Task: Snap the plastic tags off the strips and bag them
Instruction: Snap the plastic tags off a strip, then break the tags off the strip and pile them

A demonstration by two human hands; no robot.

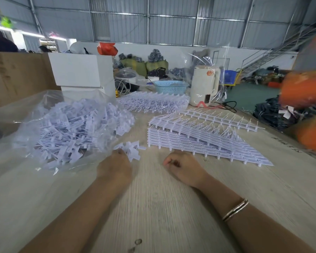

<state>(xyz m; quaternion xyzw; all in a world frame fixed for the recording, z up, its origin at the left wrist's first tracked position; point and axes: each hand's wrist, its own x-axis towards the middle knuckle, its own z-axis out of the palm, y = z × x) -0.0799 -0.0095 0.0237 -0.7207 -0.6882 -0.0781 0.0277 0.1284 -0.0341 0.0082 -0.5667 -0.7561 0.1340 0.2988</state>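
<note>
A clear plastic bag (22, 114) lies open at the left, heaped with loose white tags (71, 132). My left hand (117, 165) grips a small bunch of snapped white tags (131, 149) at the bag's mouth. My right hand (181, 167) rests on the table with fingers curled and nothing in it. Just beyond it lies a stack of white tag strips (199, 139). A single strip (221, 118) lies behind the stack, and another pile of strips (153, 103) sits farther back.
A white kettle (204, 86), a blue basket (170, 86) and white boxes (80, 70) stand at the back of the wooden table (162, 207). A person in an orange sleeve (306, 106) is blurred at the right edge.
</note>
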